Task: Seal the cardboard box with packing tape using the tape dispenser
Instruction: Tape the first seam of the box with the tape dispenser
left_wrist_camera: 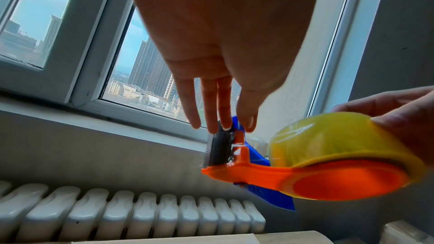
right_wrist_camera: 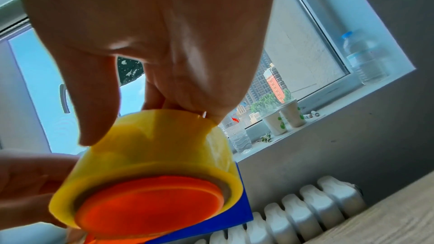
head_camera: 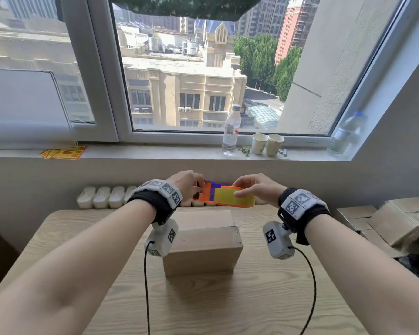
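Observation:
A closed brown cardboard box (head_camera: 203, 240) stands on the wooden table (head_camera: 58, 238). Both hands hold the orange and blue tape dispenser (head_camera: 208, 195) in the air above the box's far edge. My right hand (head_camera: 240, 189) grips the yellow tape roll (right_wrist_camera: 152, 151), thumb on the near face and fingers over the top. My left hand (left_wrist_camera: 232, 127) pinches the dispenser's front end between thumb and fingertips, right at the grey toothed cutter (left_wrist_camera: 217, 151). No tape is seen on the box.
A white radiator (head_camera: 102, 197) runs along the wall behind the table. The windowsill holds a water bottle (head_camera: 231, 131), two paper cups (head_camera: 267, 143), a second bottle (head_camera: 346, 134) and yellow cards (head_camera: 63, 152). More cardboard boxes (head_camera: 397, 221) are stacked at the right.

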